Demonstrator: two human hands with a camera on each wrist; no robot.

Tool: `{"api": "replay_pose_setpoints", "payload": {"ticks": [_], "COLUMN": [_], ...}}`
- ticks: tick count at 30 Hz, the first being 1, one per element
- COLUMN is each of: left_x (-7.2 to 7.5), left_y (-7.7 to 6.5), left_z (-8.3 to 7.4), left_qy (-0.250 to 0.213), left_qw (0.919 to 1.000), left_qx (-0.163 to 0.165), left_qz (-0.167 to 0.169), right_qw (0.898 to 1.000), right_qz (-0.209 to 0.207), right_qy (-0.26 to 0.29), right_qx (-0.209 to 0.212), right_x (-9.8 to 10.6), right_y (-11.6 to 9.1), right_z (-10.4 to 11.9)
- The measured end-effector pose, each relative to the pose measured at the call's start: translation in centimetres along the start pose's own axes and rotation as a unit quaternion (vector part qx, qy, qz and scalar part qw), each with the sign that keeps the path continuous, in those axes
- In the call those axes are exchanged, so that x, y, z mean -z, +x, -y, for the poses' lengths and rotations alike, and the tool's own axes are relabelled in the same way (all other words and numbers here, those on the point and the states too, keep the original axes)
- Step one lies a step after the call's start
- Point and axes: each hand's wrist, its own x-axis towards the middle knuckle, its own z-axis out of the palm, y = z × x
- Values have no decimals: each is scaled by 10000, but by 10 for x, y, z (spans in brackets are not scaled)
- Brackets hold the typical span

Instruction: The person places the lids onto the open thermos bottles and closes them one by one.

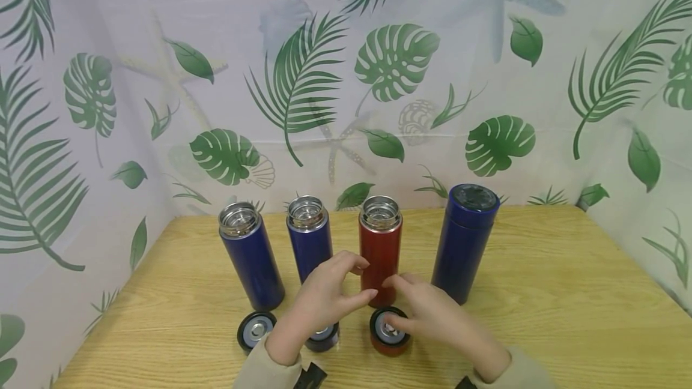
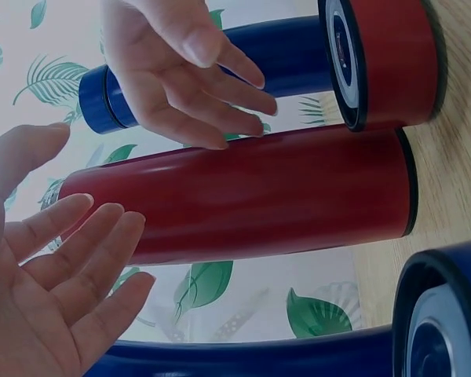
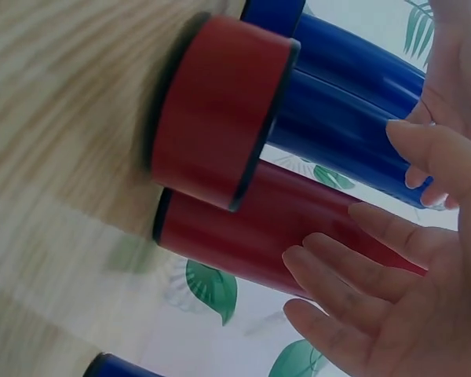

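Note:
A red thermos bottle [image 1: 381,251] stands upright with its steel mouth bare. In front of it a red lid [image 1: 390,347] lies on the table, inner side up. My left hand [image 1: 319,293] hovers at the bottle's left side, fingers loosely bent and holding nothing. On the other side is my right hand [image 1: 432,314], its fingers relaxed; in the head view its thumb overlaps the red lid. Both wrist views show empty palms near the red body [image 2: 259,196]. Behind my left wrist, a blue lid [image 1: 323,341] is partly hidden.
Two uncapped blue thermos bottles [image 1: 253,266] [image 1: 308,245] stand to the left, one partly behind my left hand. Another blue lid [image 1: 256,330] lies at the front left. A capped blue thermos [image 1: 466,245] stands on the right. The wooden table [image 1: 573,305] meets a leaf-print cloth [image 1: 324,77].

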Motion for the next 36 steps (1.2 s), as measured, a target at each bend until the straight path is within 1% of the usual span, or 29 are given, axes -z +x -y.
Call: {"api": "replay_pose_setpoints", "payload": {"ticks": [6, 14, 19, 25, 31, 36], "left_x": [-1, -1, -1, 0, -1, -2], "left_y": [-1, -1, -1, 0, 0, 1], "left_z": [0, 1, 0, -1, -2, -2], "left_qy": [10, -33, -54, 18, -35, -56], "left_qw": [10000, 9999, 9999, 9999, 9997, 9995], "left_qx": [-61, -69, -61, -79, 29, 60], "left_qz": [5, 67, 139, 140, 247, 297], "right_qw": [9998, 9989, 9984, 9980, 9967, 9963], "right_qz": [156, 469, 556, 587, 777, 807], "right_qy": [27, 79, 104, -48, -203, -280], "right_qx": [139, 0, 49, 220, 102, 119], "right_x": [-3, -7, -10, -13, -15, -17], "right_y": [1, 1, 0, 1, 0, 0], "right_z": [-1, -2, -4, -5, -4, -5]}}
